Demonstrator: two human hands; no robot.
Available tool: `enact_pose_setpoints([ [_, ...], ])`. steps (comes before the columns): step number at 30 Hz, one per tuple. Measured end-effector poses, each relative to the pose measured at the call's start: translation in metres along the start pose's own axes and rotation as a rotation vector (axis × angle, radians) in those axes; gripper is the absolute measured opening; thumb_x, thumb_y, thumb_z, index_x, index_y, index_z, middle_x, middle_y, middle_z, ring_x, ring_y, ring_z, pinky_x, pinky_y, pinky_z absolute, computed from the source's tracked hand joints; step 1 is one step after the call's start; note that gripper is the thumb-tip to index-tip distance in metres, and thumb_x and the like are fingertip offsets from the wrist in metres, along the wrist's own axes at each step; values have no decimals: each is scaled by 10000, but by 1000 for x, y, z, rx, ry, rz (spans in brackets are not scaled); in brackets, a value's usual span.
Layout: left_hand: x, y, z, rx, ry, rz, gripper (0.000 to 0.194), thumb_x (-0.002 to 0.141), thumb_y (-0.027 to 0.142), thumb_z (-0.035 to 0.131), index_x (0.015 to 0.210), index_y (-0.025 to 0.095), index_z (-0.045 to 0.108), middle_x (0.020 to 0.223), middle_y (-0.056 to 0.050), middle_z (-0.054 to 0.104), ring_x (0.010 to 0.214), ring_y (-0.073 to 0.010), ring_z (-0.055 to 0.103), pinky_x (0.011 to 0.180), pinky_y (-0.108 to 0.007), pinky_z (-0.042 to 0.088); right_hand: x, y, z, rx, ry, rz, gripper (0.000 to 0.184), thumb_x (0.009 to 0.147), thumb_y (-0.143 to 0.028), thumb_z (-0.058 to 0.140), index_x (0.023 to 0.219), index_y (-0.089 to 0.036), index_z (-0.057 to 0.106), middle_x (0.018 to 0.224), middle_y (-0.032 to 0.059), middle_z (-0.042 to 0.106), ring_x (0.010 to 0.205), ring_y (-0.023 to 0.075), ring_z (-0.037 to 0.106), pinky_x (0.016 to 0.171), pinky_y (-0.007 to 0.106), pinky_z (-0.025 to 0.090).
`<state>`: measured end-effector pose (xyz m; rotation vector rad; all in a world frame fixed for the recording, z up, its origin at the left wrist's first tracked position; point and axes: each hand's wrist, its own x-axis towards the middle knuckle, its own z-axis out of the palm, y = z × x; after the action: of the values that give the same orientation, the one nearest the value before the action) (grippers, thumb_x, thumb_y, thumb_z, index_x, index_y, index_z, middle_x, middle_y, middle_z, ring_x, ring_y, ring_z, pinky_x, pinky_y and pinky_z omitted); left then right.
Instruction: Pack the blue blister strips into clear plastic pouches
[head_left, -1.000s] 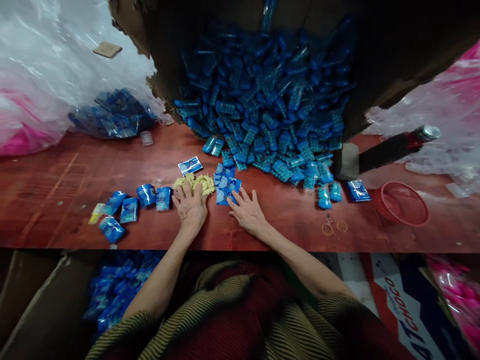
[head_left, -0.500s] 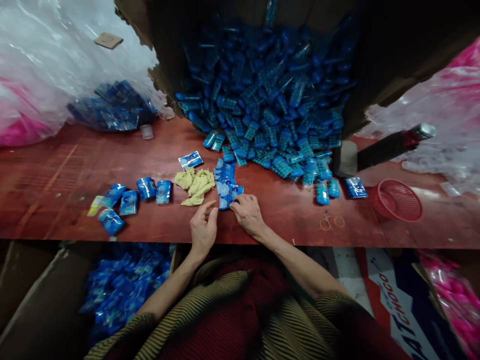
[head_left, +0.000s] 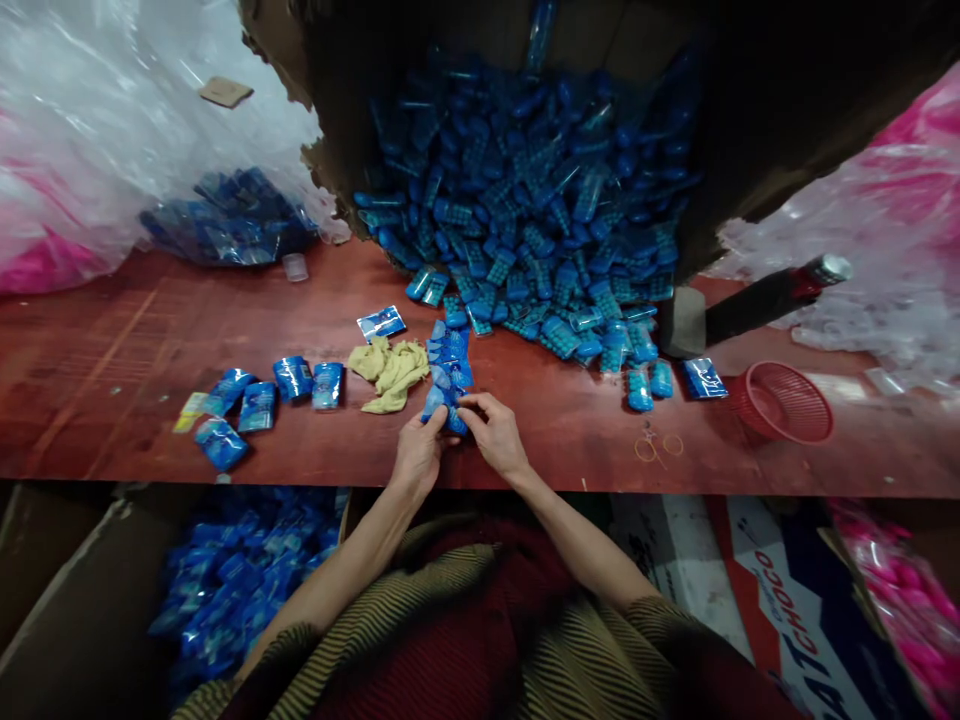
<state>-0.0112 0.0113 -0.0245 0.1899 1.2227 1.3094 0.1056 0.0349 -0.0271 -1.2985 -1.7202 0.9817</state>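
My left hand (head_left: 418,450) grips a blue printed wrapper (head_left: 435,398) near the table's front edge, thumb on top. From the other side, the thumb and fingertips of my right hand (head_left: 495,432) are pinched at the same wrapper's edge. Just beyond my hands lies a row of overlapping blue printed wrappers (head_left: 448,345). A crumpled yellow cloth (head_left: 391,372) rests left of them, with a flat blue packet (head_left: 381,322) behind it. Whether the held wrapper has anything inside is hidden by my fingers.
A big heap of blue capped containers (head_left: 525,240) spills from a torn carton. Several filled blue packets (head_left: 257,405) lie left on the red table (head_left: 150,340). Rightward are a red basket (head_left: 787,402), a dark-handled hammer-like tool (head_left: 765,305) and rubber bands (head_left: 658,447).
My left hand has moved right and up and closed on a blue wrapper. My right hand has lifted it slightly off the row towards me. The view has shifted a little.
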Motion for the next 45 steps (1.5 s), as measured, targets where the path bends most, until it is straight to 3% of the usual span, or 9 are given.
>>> enact_pose_setpoints([
  [3,6,2,1,66,76,-11,298,546,292,771,695,121,579,515,21,600,402,-90,526,382,-203,449,11,2,0,-24,-23,43,198,870,-279,482,800,-197,648,794,18,656,761,157,604,753,280,470],
  [8,5,9,3,36,51,-13,307,550,200,731,806,144,570,563,44,610,434,-92,546,380,-192,457,30,2,1,-395,-130,-70,280,907,-269,437,1122,-212,607,1077,80,619,940,200,554,829,327,437],
  [16,-11,3,-18,53,75,2,337,514,237,781,751,137,563,566,35,599,483,-101,567,463,-222,496,50,3,2,-944,-309,-237,323,943,-258,354,1162,-285,589,1176,107,562,1034,277,463,816,419,355],
  [22,-11,2,-16,-43,136,-13,366,476,265,825,707,115,583,583,5,624,493,-103,565,508,-241,484,36,-4,-4,-512,-50,-80,347,926,-327,415,1233,-220,536,1132,93,603,966,215,537,840,343,394],
  [27,-5,0,-2,-58,120,-29,408,439,293,840,733,115,622,601,6,639,495,-98,559,489,-228,471,18,-8,-3,-38,-113,29,213,865,-311,493,952,-200,653,856,4,679,737,137,604,706,239,444],
  [31,-11,0,-9,-22,103,-64,382,458,259,834,729,117,605,589,4,641,501,-120,577,496,-256,498,29,-4,2,-288,-71,66,227,892,-287,449,867,-220,664,839,9,677,780,155,607,702,242,434],
  [37,-23,10,-22,-113,105,-43,393,462,271,841,725,144,579,587,34,624,476,-90,546,411,-197,428,31,-13,1,-656,-40,-42,319,917,-323,416,1168,-229,589,1131,109,585,1002,236,526,828,348,427],
  [41,-16,9,-9,-132,58,-16,419,445,316,845,744,145,605,595,35,617,462,-71,516,399,-179,374,17,-16,-4,-117,-16,37,384,867,-379,482,1160,-155,588,1016,80,624,843,175,568,785,291,455],
  [45,-5,-2,3,7,67,85,392,466,336,819,742,119,645,620,15,626,491,-76,516,440,-191,388,12,-5,0,278,-140,242,278,775,-398,548,790,-142,655,683,-1,604,605,119,521,617,236,434],
])
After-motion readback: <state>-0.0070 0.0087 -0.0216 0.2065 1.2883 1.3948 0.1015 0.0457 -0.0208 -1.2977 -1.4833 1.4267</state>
